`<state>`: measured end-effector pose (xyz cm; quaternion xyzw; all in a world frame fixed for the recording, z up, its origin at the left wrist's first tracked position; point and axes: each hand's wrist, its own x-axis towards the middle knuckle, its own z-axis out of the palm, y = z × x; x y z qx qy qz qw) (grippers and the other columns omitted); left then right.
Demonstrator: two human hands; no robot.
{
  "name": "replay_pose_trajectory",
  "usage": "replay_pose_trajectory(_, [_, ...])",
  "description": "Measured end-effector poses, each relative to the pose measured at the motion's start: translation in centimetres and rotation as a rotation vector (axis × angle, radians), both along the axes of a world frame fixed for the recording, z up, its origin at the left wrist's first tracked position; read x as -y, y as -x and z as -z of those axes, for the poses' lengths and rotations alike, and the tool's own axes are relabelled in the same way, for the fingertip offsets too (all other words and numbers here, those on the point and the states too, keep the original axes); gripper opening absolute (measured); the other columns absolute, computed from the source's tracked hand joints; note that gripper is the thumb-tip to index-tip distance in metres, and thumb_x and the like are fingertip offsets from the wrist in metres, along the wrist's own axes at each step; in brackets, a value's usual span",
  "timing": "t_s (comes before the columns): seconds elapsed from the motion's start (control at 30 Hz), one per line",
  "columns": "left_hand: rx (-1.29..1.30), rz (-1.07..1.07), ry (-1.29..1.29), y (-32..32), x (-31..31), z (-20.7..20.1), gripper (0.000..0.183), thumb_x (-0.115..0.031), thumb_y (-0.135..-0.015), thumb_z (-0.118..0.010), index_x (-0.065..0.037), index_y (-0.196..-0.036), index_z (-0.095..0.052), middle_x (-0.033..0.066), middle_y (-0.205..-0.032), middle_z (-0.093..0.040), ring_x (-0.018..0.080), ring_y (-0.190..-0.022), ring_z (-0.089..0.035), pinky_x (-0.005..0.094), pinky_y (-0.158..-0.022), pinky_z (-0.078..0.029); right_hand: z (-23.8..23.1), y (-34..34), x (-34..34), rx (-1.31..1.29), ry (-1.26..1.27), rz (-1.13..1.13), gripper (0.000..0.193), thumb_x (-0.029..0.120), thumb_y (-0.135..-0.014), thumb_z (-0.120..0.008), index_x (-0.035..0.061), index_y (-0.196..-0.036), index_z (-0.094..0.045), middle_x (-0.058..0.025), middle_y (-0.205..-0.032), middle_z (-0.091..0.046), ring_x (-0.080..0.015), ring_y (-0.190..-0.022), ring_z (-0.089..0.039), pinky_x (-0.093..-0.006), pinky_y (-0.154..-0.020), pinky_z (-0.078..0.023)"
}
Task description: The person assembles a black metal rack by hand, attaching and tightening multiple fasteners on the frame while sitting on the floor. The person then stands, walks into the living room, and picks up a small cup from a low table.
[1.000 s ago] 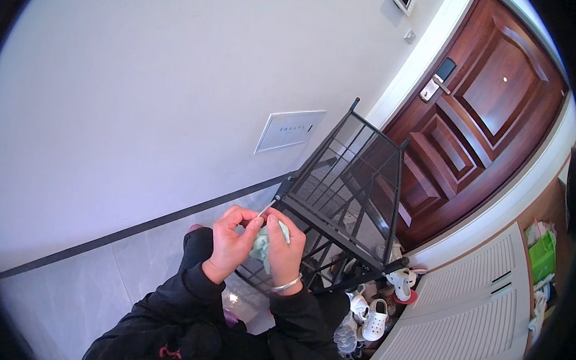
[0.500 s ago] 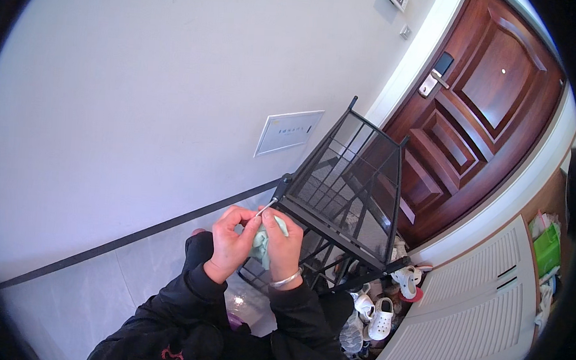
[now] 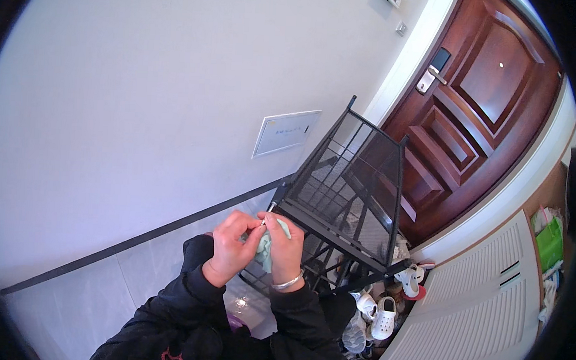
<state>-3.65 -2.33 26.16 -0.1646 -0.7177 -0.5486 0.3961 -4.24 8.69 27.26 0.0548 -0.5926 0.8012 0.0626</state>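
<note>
A black metal mesh rack (image 3: 337, 231) stands in front of me, and both my hands are at its near-left corner. From the dark end piece at that corner a thin silver metal rod (image 3: 271, 206) runs down to my fingers. My left hand (image 3: 234, 243) is closed, thumb and forefinger pinched at the lower end of the rod. Beside it, my right hand (image 3: 286, 248) is closed around a crumpled pale green cloth (image 3: 266, 249), its fingertips also close to the rod. My fingers hide the rod's tip.
White clogs (image 3: 383, 318) and other shoes crowd the floor at the right of the rack. Beyond are a white louvred cabinet (image 3: 463, 319), a green bag (image 3: 548, 246) and a brown door (image 3: 460, 124). A pale wall (image 3: 142, 107) with a panel (image 3: 286, 133) rises on the left.
My fingers have drawn closer together around the rod, and less of it shows. My left fingers are curled in more. The cloth stays in my right hand; the view has shifted slightly.
</note>
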Motion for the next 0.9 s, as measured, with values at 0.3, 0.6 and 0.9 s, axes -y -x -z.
replay_pose_trajectory(0.3, [0.064,0.046,-0.039,-0.2,-0.1,-0.3,0.007,0.000,-0.080,-0.070,0.001,-0.081,-0.063,0.0108,-0.073,-0.059,0.0191,-0.061,-0.059,0.0286,-0.055,-0.047,-0.5,-0.1,-0.2,0.046,0.071,-0.041,0.021,0.016,-0.092,-0.061,-0.0036,-0.094,-0.068,-0.0039,-0.085,-0.066,-0.0084,-0.074,-0.059,-0.0223,-0.066,-0.047])
replay_pose_trajectory(0.6, [0.128,0.040,-0.065,0.0,0.0,0.5,0.006,0.000,-0.081,-0.069,0.002,-0.084,-0.064,0.0102,-0.075,-0.061,0.0168,-0.063,-0.058,0.0278,-0.058,-0.046,0.3,0.3,0.6,0.072,0.151,-0.017,0.017,0.013,-0.090,-0.065,-0.0033,-0.092,-0.069,-0.0043,-0.084,-0.067,-0.0087,-0.074,-0.060,-0.0219,-0.067,-0.048])
replay_pose_trajectory(0.9, [0.191,0.089,-0.150,0.6,0.9,1.4,0.007,-0.002,-0.082,-0.069,0.002,-0.083,-0.063,0.0094,-0.074,-0.061,0.0156,-0.066,-0.058,0.0271,-0.061,-0.047,0.5,0.6,1.5,0.050,0.149,-0.001,0.017,0.014,-0.090,-0.064,-0.0033,-0.093,-0.067,-0.0034,-0.084,-0.066,-0.0085,-0.073,-0.059,-0.0214,-0.066,-0.047])
